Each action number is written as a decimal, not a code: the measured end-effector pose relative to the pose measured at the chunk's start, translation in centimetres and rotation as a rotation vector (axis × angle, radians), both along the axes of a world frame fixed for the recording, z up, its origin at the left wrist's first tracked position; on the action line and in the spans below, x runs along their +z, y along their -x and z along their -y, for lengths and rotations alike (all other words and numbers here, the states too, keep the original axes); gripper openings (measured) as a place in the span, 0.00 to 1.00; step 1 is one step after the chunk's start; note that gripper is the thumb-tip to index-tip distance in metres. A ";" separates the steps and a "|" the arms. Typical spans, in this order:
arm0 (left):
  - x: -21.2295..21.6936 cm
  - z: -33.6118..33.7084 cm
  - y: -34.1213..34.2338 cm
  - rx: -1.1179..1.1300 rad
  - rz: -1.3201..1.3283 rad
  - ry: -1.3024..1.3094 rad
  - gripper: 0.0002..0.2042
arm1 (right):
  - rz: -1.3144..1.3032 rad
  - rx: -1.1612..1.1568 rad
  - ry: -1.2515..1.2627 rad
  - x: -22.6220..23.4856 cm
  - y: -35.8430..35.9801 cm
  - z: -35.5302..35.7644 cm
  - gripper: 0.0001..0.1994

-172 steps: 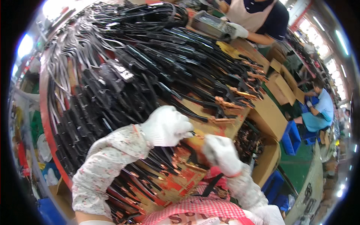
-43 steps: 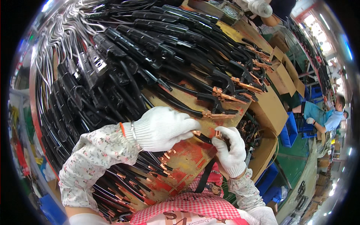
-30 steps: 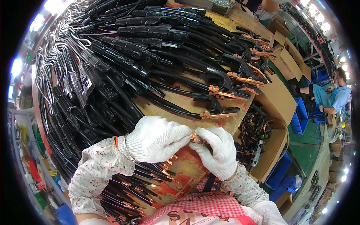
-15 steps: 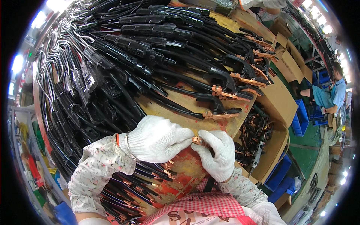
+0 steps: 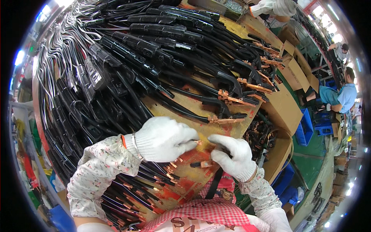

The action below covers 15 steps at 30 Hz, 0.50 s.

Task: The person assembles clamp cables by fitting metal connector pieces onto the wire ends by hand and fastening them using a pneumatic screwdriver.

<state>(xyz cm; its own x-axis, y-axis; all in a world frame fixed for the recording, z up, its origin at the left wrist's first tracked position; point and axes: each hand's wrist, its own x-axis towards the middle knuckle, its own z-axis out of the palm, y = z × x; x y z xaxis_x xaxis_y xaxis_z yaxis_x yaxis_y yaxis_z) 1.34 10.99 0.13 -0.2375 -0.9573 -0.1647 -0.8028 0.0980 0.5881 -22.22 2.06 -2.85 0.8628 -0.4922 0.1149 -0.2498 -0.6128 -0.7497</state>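
Two gloved hands, left hand (image 5: 164, 139) and right hand (image 5: 232, 154), now apart.

White knit cloth gloves (image 5: 166, 139); glossy black plastic cables (image 5: 147, 58); shiny copper metal clamps (image 5: 226, 120) at two o'clock; worn wooden bench (image 5: 185, 104).

The bench (image 5: 247, 116) carries a large pile of cables (image 5: 127, 69) covering its left and far portions. Clamps (image 5: 232, 96) at the cable ends lie in a row along the right edge of the bench. Both hands sit at the near edge: the left hand (image 5: 162, 139) to the left, the right hand (image 5: 232, 154) just beside it on the right, with a small metal terminal (image 5: 198, 142) between them at the left fingers (image 5: 191, 139). Loose wire ends (image 5: 147, 185) lie below the left hand. An open cardboard box (image 5: 270, 139) of metal parts stands right of the bench. Further boxes (image 5: 297, 73) sit behind it. A seated person (image 5: 340, 96) is at far right; another person's hand (image 5: 270, 7) is at the far edge.
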 end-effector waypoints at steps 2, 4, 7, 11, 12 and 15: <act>0.0 0.3 -0.4 0.015 0.000 -0.013 0.13 | -0.111 -0.086 -0.152 1.2 -0.9 -0.5 0.27; 0.7 0.4 -0.7 0.013 -0.006 -0.075 0.13 | -0.043 -0.036 0.026 1.4 -2.5 -0.6 0.28; 0.8 0.3 -1.2 0.032 -0.105 -0.127 0.13 | -0.010 0.055 0.339 1.8 -3.7 -0.7 0.25; 0.6 0.4 -1.2 0.057 -0.207 -0.138 0.11 | -0.055 0.154 0.384 1.7 -3.9 -0.4 0.13; 0.6 0.3 -1.0 0.064 -0.208 -0.138 0.11 | -0.097 0.112 -0.104 1.8 -3.9 -0.5 0.11; 0.3 0.0 -0.8 0.059 -0.155 -0.095 0.06 | -0.138 -0.014 -0.924 0.9 -3.5 -1.7 0.12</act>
